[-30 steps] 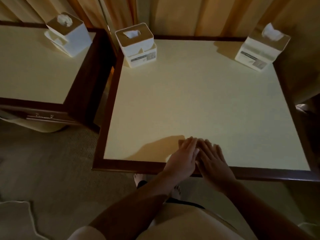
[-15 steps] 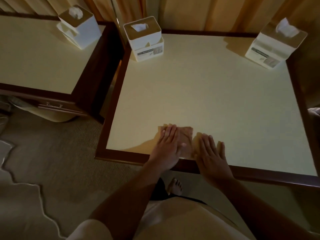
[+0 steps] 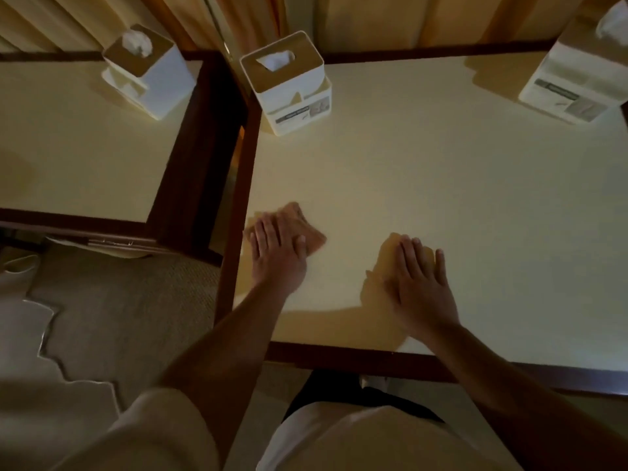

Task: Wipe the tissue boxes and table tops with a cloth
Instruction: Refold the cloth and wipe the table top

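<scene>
My left hand (image 3: 277, 251) presses flat on a tan cloth (image 3: 307, 227) near the left edge of the cream table top (image 3: 424, 171). My right hand (image 3: 419, 280) rests flat on the bare table to the right, fingers straight, apart from the cloth. A white tissue box (image 3: 289, 85) stands at the table's far left corner and another tissue box (image 3: 577, 79) at the far right. A third tissue box (image 3: 147, 69) sits on the second table (image 3: 68, 147) to the left.
Dark wooden borders (image 3: 339, 358) frame both tables, with a narrow gap (image 3: 234, 158) between them. Curtains (image 3: 390, 18) hang behind. Carpet (image 3: 119, 300) and a pale rug (image 3: 34, 385) cover the floor at left.
My left hand has slid the cloth left and away from the front edge. The two hands, side by side before, are now apart. The view has shifted closer over the table.
</scene>
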`<state>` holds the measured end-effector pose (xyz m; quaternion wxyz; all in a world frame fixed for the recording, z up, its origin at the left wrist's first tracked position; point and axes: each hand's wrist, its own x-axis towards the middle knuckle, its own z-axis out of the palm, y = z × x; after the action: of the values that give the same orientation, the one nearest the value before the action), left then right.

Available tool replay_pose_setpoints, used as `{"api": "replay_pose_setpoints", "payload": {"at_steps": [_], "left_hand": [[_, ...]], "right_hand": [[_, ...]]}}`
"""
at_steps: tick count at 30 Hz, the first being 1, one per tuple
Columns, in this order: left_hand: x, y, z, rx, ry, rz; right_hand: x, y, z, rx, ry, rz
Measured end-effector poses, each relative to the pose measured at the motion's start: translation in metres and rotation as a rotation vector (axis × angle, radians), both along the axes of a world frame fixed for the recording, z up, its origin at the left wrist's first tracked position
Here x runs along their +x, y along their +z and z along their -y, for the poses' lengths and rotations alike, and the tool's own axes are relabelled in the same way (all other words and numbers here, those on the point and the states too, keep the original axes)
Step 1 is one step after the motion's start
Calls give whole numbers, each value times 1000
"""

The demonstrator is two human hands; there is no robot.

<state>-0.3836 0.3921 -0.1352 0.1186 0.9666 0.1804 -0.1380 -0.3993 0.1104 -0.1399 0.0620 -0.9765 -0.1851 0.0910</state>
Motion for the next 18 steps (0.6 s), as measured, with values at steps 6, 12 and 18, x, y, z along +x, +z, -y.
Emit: {"api": "replay_pose_setpoints", "payload": {"at_steps": [6, 12, 18], "left_hand": [[145, -1, 53, -44, 3, -34], [60, -5, 77, -63, -519, 129], [78, -6, 22, 54, -502, 104]], "right_hand": [[47, -2, -11, 29, -131, 44], [91, -6, -21, 120, -208, 73], [118, -7, -39, 118, -176, 102]]}}
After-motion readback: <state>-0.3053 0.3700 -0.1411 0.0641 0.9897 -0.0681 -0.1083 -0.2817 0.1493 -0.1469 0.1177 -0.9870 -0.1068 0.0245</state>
